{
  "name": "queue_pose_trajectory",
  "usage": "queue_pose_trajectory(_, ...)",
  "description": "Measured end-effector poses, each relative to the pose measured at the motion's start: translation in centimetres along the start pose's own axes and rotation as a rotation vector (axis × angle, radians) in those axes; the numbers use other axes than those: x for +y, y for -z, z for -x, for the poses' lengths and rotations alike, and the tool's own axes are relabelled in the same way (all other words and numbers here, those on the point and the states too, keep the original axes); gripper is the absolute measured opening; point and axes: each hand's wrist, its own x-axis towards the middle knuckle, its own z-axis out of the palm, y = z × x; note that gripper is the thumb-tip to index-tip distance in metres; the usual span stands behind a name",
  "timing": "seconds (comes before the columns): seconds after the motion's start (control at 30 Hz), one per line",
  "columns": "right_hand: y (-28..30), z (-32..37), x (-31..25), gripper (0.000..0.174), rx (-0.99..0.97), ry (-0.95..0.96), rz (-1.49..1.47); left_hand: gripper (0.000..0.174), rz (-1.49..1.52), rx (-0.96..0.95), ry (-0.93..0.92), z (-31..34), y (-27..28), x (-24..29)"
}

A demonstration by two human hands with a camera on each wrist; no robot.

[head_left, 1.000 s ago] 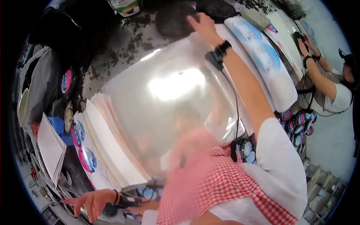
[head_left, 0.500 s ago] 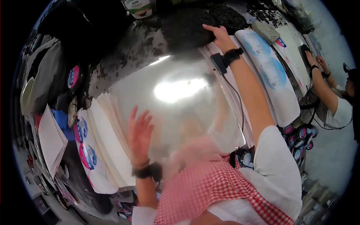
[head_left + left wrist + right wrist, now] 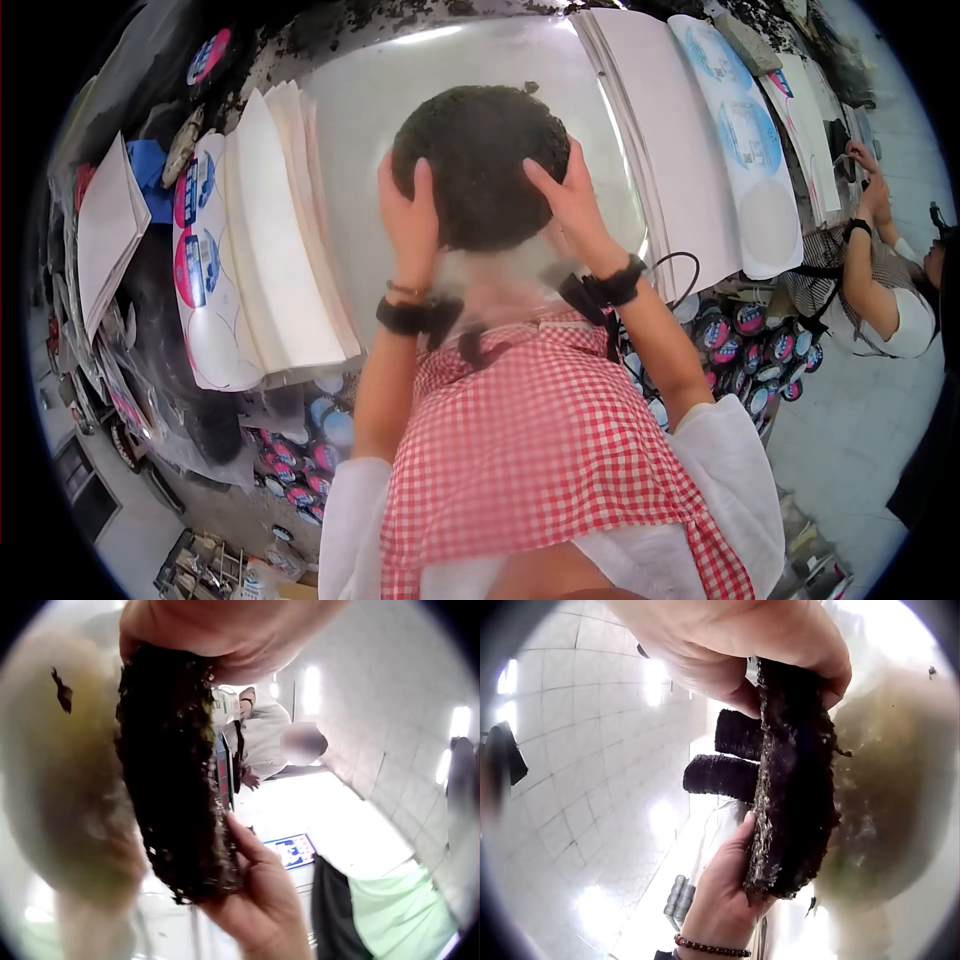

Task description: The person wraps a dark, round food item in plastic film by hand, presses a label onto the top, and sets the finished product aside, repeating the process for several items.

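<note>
A dark, rough, round disc [image 3: 478, 165] is held up over a glossy sheet [image 3: 350, 110] in the head view. My left hand [image 3: 410, 215] grips its left edge and my right hand [image 3: 572, 200] grips its right edge, fingers curled round the rim. The left wrist view shows the disc [image 3: 176, 787] edge-on, with my left hand [image 3: 225, 637] above it and my right hand [image 3: 262, 900] below. Seen from the right wrist, the disc [image 3: 795, 780] sits between my right hand [image 3: 742, 645] and left hand [image 3: 724, 892]. Loose crumbs fringe its rim.
Stacks of white paper [image 3: 290, 230] lie left of the glossy sheet, beside sheets printed with blue and pink circles [image 3: 200, 260]. More white paper [image 3: 670, 140] and blue-printed sheets [image 3: 740, 120] lie right. Several round wrapped discs [image 3: 760, 345] sit below the bench edge. Another person [image 3: 885, 290] works at far right.
My right hand reached to the far disc and drew it back. My left hand rose from the lower left to join it; both now hold the disc over the glossy sheet.
</note>
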Motion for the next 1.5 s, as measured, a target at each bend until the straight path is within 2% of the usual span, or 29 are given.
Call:
queue_pose_trajectory(0.07, 0.2, -1.1, 0.7, 0.074, 0.037, 0.115, 0.451, 0.049, -0.193, 0.066, -0.098, -0.1, -0.6, -0.6)
queue_pose_trajectory(0.17, -1.8, -0.8, -0.9, 0.074, 0.159, 0.576, 0.978, 0.048, -0.332, 0.161, -0.205, -0.6, -1.7, -1.6)
queue_pose_trajectory(0.2, -2.0, -1.0, -0.6, 0.067, -0.065, 0.687, 0.921, 0.047, -0.361, 0.186, -0.227, -0.4, -1.7, -1.3)
queue_pose_trajectory(0.23, -2.3, -0.7, 0.0, 0.062, -0.168, 0.724, 1.044, 0.046, -0.348, 0.152, -0.154, -0.3, -1.6, -0.9)
queue_pose_trajectory(0.27, -2.5, -0.4, 0.6, 0.057, -0.272, 0.760, 1.164, 0.047, -0.581, 0.128, -0.229, -0.1, -0.7, -0.4)
queue_pose_trajectory(0.33, -2.5, -0.5, 0.6, 0.054, -0.280, 0.756, 1.184, 0.048, -1.043, 0.072, -0.372, 0.6, 2.2, 1.8)
queue_pose_trajectory(0.37, -2.5, -0.6, 0.6, 0.053, -0.287, 0.752, 1.193, 0.050, -0.921, -0.068, -0.444, 1.3, 4.7, 1.5)
queue_pose_trajectory(0.47, -2.7, -0.7, 0.8, 0.053, -0.274, 0.777, 1.211, 0.053, -1.248, -0.747, -0.555, 5.2, 10.5, -0.4)
queue_pose_trajectory(0.5, -2.7, -0.6, 1.0, 0.054, -0.270, 0.783, 1.206, 0.055, -1.100, -0.818, -0.561, 6.9, 11.9, -1.7)
queue_pose_trajectory(0.6, -2.7, -0.4, 1.2, 0.053, -0.284, 0.786, 1.265, 0.057, -1.153, -0.885, -0.552, 7.0, 12.3, -1.3)
queue_pose_trajectory(0.63, -2.7, -0.4, 1.3, 0.052, -0.274, 0.807, 1.255, 0.055, -0.986, -0.928, -0.542, 6.3, 12.9, -1.0)
queue_pose_trajectory(0.73, -2.7, -1.1, 1.7, 0.052, -0.252, 0.830, 1.271, 0.041, -0.784, -1.012, -0.421, 5.3, 14.3, -1.6)
queue_pose_trajectory(0.83, -3.0, -1.7, 2.0, 0.051, -0.208, 0.859, 1.262, 0.019, -0.707, -0.920, -0.326, 5.6, 14.2, -1.9)
queue_pose_trajectory(0.87, -3.0, -1.7, 1.9, 0.050, -0.203, 0.867, 1.250, 0.015, -0.639, -0.946, -0.258, 5.1, 14.4, -1.8)
queue_pose_trajectory(0.93, -2.6, -1.9, 1.3, 0.043, -0.226, 0.919, 1.111, 0.015, -0.486, -0.994, -0.126, 3.8, 14.4, -1.1)
queue_pose_trajectory(0.97, -2.3, -1.9, 1.2, 0.040, -0.244, 0.944, 1.044, 0.017, -0.511, -0.992, -0.221, 3.6, 14.1, -0.5)
queue_pose_trajectory(1.03, -2.1, -2.4, 1.4, 0.032, -0.356, 0.927, 0.978, 0.020, -0.568, -0.977, -0.412, 3.0, 13.3, 0.6)
queue_pose_trajectory(1.07, -2.2, -2.5, 1.6, 0.028, -0.406, 0.914, 0.940, 0.021, -0.562, -1.022, -0.259, 2.5, 12.9, 0.5)
queue_pose_trajectory(1.1, -2.4, -2.4, 1.1, 0.022, -0.375, 0.933, 0.897, 0.022, -0.554, -1.064, -0.102, 1.9, 12.3, 0.3)
queue_pose_trajectory(1.13, -2.2, -2.5, 0.9, 0.021, -0.429, 0.876, 0.852, 0.023, -0.543, -1.101, 0.053, 1.5, 11.8, 0.2)
queue_pose_trajectory(1.2, -1.4, -3.1, 0.6, 0.019, -0.522, 0.763, 0.765, 0.020, -0.530, -0.882, 0.117, 1.6, 11.0, -0.1)
queue_pose_trajectory(1.23, -1.3, -3.1, 0.4, 0.020, -0.524, 0.767, 0.754, 0.019, -0.521, -0.778, 0.146, 1.6, 10.8, -0.1)
queue_pose_trajectory(1.3, -1.1, -3.0, 0.1, 0.021, -0.543, 0.769, 0.736, 0.020, -0.600, -0.960, -0.177, 2.4, 11.0, 0.3)
queue_pose_trajectory(1.33, -0.8, -3.2, 0.2, 0.021, -0.603, 0.848, 0.807, 0.020, -0.632, -1.038, -0.334, 2.8, 11.3, 0.3)
queue_pose_trajectory(1.37, -0.4, -3.8, 0.2, 0.021, -0.666, 0.932, 0.875, 0.017, -0.639, -1.073, -0.369, 2.6, 11.4, 0.0)
queue_pose_trajectory(1.4, -0.2, -4.3, 0.0, 0.023, -0.726, 1.016, 0.942, 0.015, -0.621, -1.186, -0.301, 1.3, 11.3, 0.2)
queue_pose_trajectory(1.43, -0.5, -3.8, -1.2, 0.030, -0.751, 0.428, 0.684, 0.014, -0.600, -1.298, -0.230, -0.8, 11.0, 1.1)
queue_pose_trajectory(1.47, -0.4, -4.0, -2.3, 0.026, -0.850, 0.366, 0.711, 0.013, -0.578, -1.406, -0.160, -2.8, 10.8, 2.1)
queue_pose_trajectory(1.5, 0.0, -4.3, -3.5, 0.022, -0.945, 0.304, 0.738, 0.011, -0.675, -1.218, -0.289, -4.4, 9.9, 3.7)
